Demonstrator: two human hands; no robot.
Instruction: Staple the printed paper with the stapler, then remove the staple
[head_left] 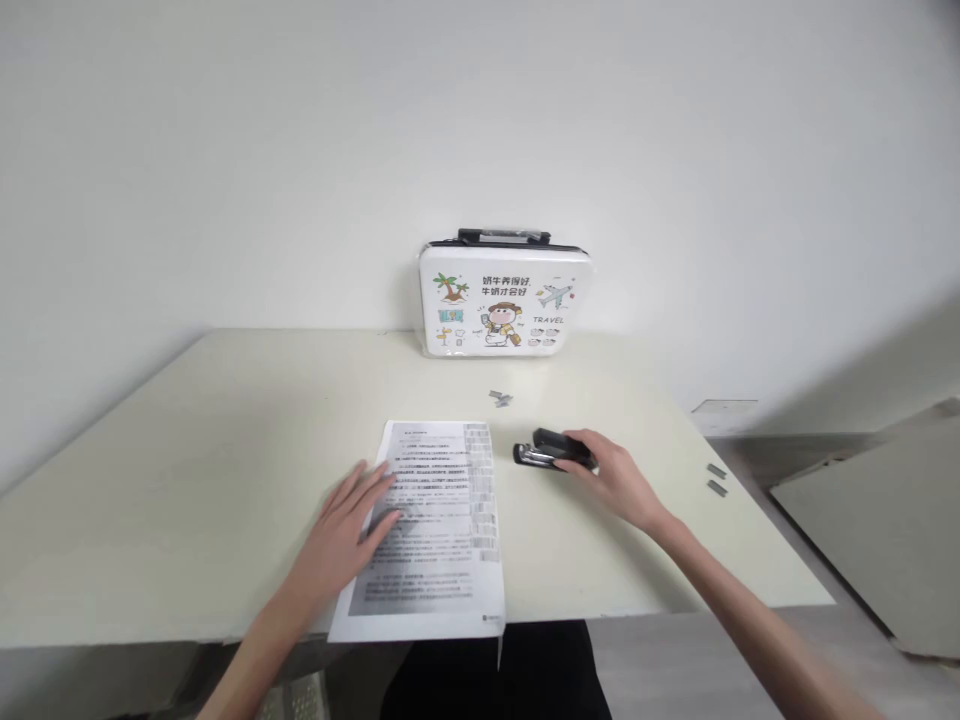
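Printed sheets of paper [435,520] lie on the table, their near edge reaching past the table's front edge. My left hand [349,525] rests flat on the left side of the paper with its fingers spread. To the right of the paper, a black stapler [551,445] is in my right hand [611,475], with the fingers wrapped round its rear end. The stapler's front points left, toward the paper, and is apart from it. Whether the stapler touches the table I cannot tell.
A white case [506,300] with cartoon prints and a black handle stands against the wall. Small strips of staples [500,398] lie beyond the paper, and two more staple strips [717,488] lie near the right edge of the table [187,500].
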